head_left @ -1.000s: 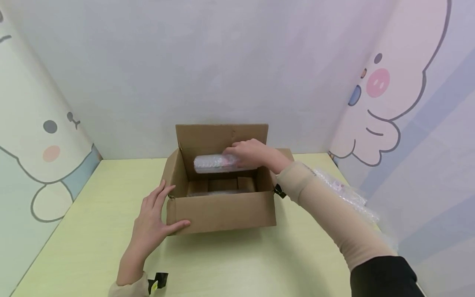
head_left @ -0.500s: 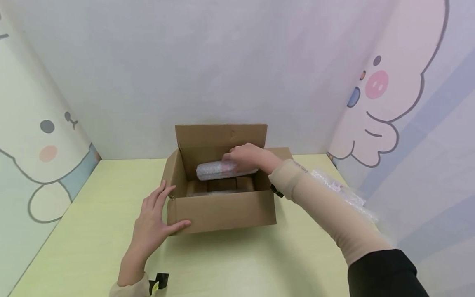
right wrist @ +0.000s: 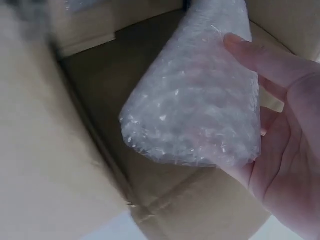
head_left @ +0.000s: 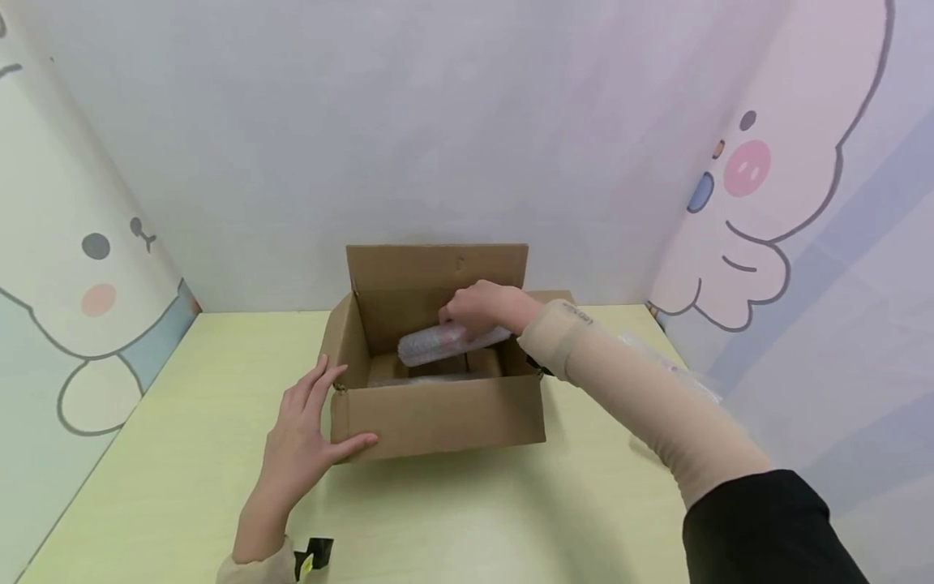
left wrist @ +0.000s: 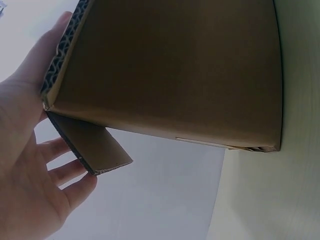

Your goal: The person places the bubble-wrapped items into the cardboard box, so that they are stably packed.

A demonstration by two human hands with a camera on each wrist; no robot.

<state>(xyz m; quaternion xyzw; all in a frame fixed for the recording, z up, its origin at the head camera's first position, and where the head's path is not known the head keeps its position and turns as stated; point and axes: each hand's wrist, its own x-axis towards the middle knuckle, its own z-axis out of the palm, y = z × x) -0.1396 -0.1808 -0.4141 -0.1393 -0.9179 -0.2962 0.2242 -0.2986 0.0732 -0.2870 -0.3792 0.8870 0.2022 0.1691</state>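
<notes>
An open cardboard box [head_left: 438,420] stands on the table, its back flap upright. Inside its opening, my right hand [head_left: 487,310] grips a bubble-wrapped bundle [head_left: 430,346] from above, left end tilted down. The right wrist view shows the thumb on one face of the wrap [right wrist: 195,105] and fingers behind it; what is wrapped is hidden. My left hand [head_left: 297,442] holds the box's front left corner, thumb on the front wall and fingers along the left side. Up close, in the left wrist view, the side flap [left wrist: 92,142] lies against its fingers.
More clear plastic wrap [head_left: 423,379] lies low in the box, mostly behind the front wall. Bubble-wrap pieces [head_left: 674,369] lie on the table [head_left: 241,357] at the right, partly behind my right sleeve. A printed curtain [head_left: 438,146] rises behind.
My right hand has brought the bundle lower into the box and slightly right, and its left end has tipped down. The left hand stays at the box corner.
</notes>
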